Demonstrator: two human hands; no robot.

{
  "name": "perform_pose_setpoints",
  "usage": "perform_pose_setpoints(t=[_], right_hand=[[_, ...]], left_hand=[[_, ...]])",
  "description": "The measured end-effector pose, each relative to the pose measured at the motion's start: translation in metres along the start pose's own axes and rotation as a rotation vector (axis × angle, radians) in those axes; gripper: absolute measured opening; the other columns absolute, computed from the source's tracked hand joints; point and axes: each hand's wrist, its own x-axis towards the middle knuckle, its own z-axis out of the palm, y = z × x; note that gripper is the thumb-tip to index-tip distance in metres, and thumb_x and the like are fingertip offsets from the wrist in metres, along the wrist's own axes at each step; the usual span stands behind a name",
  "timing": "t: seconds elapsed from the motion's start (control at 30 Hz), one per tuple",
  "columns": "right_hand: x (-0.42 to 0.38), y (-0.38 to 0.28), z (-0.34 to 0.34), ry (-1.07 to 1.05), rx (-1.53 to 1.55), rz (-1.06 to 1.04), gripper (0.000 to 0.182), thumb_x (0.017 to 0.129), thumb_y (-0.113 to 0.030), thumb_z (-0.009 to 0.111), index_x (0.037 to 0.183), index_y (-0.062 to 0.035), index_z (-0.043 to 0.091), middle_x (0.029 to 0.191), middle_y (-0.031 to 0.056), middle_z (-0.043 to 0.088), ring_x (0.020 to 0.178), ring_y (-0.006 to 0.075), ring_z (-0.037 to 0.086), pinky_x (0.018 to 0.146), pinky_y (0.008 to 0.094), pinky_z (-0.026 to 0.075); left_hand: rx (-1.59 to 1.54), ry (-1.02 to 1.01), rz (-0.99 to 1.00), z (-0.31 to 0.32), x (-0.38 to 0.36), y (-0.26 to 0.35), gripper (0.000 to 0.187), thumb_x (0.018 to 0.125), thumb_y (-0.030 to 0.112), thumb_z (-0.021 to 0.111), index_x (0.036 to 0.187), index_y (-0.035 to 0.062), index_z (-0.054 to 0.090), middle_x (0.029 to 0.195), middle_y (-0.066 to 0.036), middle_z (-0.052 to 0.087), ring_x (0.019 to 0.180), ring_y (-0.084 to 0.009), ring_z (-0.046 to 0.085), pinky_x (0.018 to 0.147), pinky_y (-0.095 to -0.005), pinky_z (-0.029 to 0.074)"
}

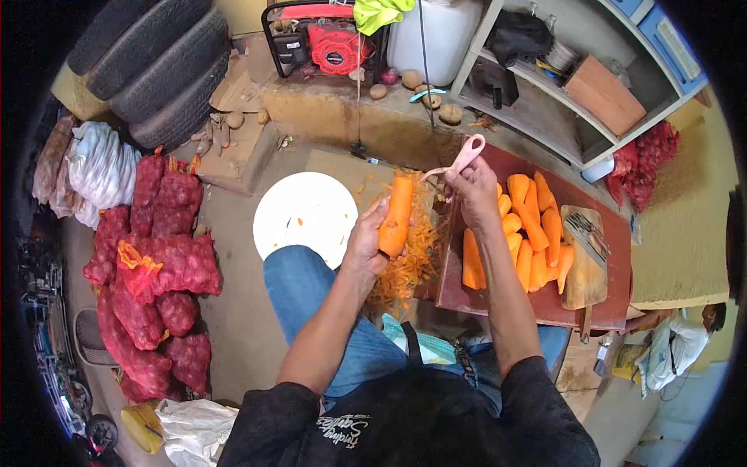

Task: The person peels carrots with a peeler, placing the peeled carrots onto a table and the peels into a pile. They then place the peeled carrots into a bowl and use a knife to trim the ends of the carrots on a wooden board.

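Note:
My left hand (369, 240) is wrapped round a thick peeled carrot (398, 212) that points away from me. To the right of it, my right hand (476, 191) holds a pink peeler (470, 152), its blade end just beside the carrot's tip. Orange peelings (412, 272) lie in a heap below the carrot. Several peeled carrots (537, 226) rest on a dark red table (615, 300) at my right, next to a wooden cutting board (589, 272) with a knife on it. A round white lid or plate (299, 214) lies left of my left hand.
Red net sacks of onions (171, 265) are piled at the left, below stacked tyres (156, 70). A red generator (334, 48) and a white container (432, 39) stand ahead, with a shelf unit (572, 101) at the upper right. Another person (677, 346) is at the far right.

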Motion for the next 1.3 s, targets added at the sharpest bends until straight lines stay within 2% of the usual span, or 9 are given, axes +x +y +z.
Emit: perform_pose_setpoints(t=[0.17, 0.27, 0.43, 0.57, 0.67, 0.8, 0.9, 1.1, 1.3], right_hand=[[-0.050, -0.018, 0.042, -0.171, 0.060, 0.238, 0.037, 0.084, -0.004, 0.076, 0.117, -0.0002, 0.060, 0.090, 0.0058, 0.071, 0.071, 0.0105, 0.066, 0.061, 0.0247, 0.053], [-0.064, -0.011, 0.058, -0.200, 0.148, 0.288, 0.034, 0.084, -0.005, 0.076, 0.113, -0.0014, 0.059, 0.088, 0.0047, 0.071, 0.066, 0.0099, 0.065, 0.056, 0.0241, 0.053], [-0.032, 0.000, 0.038, -0.181, -0.007, 0.204, 0.034, 0.085, -0.009, 0.075, 0.114, 0.0005, 0.060, 0.091, 0.0051, 0.070, 0.074, 0.0102, 0.065, 0.064, 0.0242, 0.051], [0.021, 0.002, 0.011, 0.054, -0.018, -0.007, 0.016, 0.087, -0.001, 0.067, 0.100, -0.0019, 0.058, 0.080, 0.0037, 0.065, 0.065, 0.0116, 0.061, 0.056, 0.0266, 0.049], [0.028, 0.003, -0.005, 0.015, -0.006, 0.075, 0.019, 0.086, 0.001, 0.068, 0.102, -0.0011, 0.058, 0.081, 0.0051, 0.067, 0.062, 0.0122, 0.062, 0.055, 0.0272, 0.051], [-0.049, -0.022, 0.034, -0.106, 0.046, 0.237, 0.032, 0.082, 0.000, 0.075, 0.110, -0.0002, 0.060, 0.088, 0.0069, 0.071, 0.067, 0.0136, 0.066, 0.057, 0.0280, 0.055], [-0.063, -0.002, 0.037, -0.180, 0.058, 0.231, 0.035, 0.083, -0.003, 0.076, 0.113, 0.0005, 0.059, 0.092, 0.0081, 0.072, 0.068, 0.0130, 0.067, 0.056, 0.0274, 0.055], [0.021, 0.012, 0.004, 0.031, 0.150, 0.051, 0.025, 0.087, -0.001, 0.070, 0.108, -0.0004, 0.057, 0.091, 0.0105, 0.071, 0.064, 0.0123, 0.065, 0.054, 0.0238, 0.053], [-0.036, -0.007, 0.014, -0.085, 0.218, 0.135, 0.028, 0.085, -0.002, 0.073, 0.108, -0.0001, 0.057, 0.091, 0.0104, 0.072, 0.063, 0.0120, 0.064, 0.054, 0.0244, 0.053]], left_hand=[[-0.143, 0.140, 0.059, -0.010, 0.021, -0.006, 0.036, 0.105, 0.035, 0.051, 0.127, 0.0060, 0.055, 0.101, -0.013, 0.070, 0.077, -0.0208, 0.069, 0.061, -0.0344, 0.061], [-0.122, 0.091, 0.056, 0.011, 0.011, 0.002, 0.037, 0.105, 0.034, 0.051, 0.128, 0.0053, 0.056, 0.102, -0.013, 0.070, 0.082, -0.0206, 0.070, 0.069, -0.0337, 0.061], [-0.046, -0.044, 0.010, 0.001, 0.008, 0.006, 0.035, 0.104, 0.032, 0.053, 0.125, 0.0036, 0.057, 0.101, -0.011, 0.069, 0.081, -0.0187, 0.070, 0.061, -0.0339, 0.060], [0.032, -0.125, -0.050, -0.001, 0.002, 0.005, 0.035, 0.104, 0.034, 0.052, 0.121, 0.0039, 0.058, 0.098, -0.012, 0.069, 0.077, -0.0183, 0.070, 0.055, -0.0352, 0.059], [-0.025, -0.096, -0.043, 0.004, 0.002, -0.001, 0.034, 0.104, 0.034, 0.052, 0.119, 0.0038, 0.059, 0.095, -0.013, 0.069, 0.073, -0.0183, 0.069, 0.054, -0.0357, 0.059], [-0.033, 0.064, 0.038, 0.003, 0.015, -0.004, 0.039, 0.104, 0.034, 0.052, 0.127, 0.0024, 0.056, 0.096, -0.015, 0.069, 0.072, -0.0209, 0.069, 0.054, -0.0367, 0.061], [-0.067, 0.062, 0.037, 0.007, 0.013, -0.001, 0.040, 0.104, 0.034, 0.053, 0.128, 0.0021, 0.056, 0.096, -0.016, 0.070, 0.071, -0.0218, 0.069, 0.055, -0.0374, 0.060], [-0.054, -0.059, -0.087, 0.005, 0.002, 0.003, 0.040, 0.104, 0.034, 0.054, 0.128, 0.0017, 0.057, 0.095, -0.018, 0.070, 0.069, -0.0247, 0.070, 0.055, -0.0376, 0.060], [-0.057, 0.001, -0.043, 0.006, 0.008, -0.005, 0.037, 0.104, 0.032, 0.054, 0.124, 0.0007, 0.058, 0.095, -0.016, 0.070, 0.071, -0.0244, 0.070, 0.058, -0.0368, 0.061]])
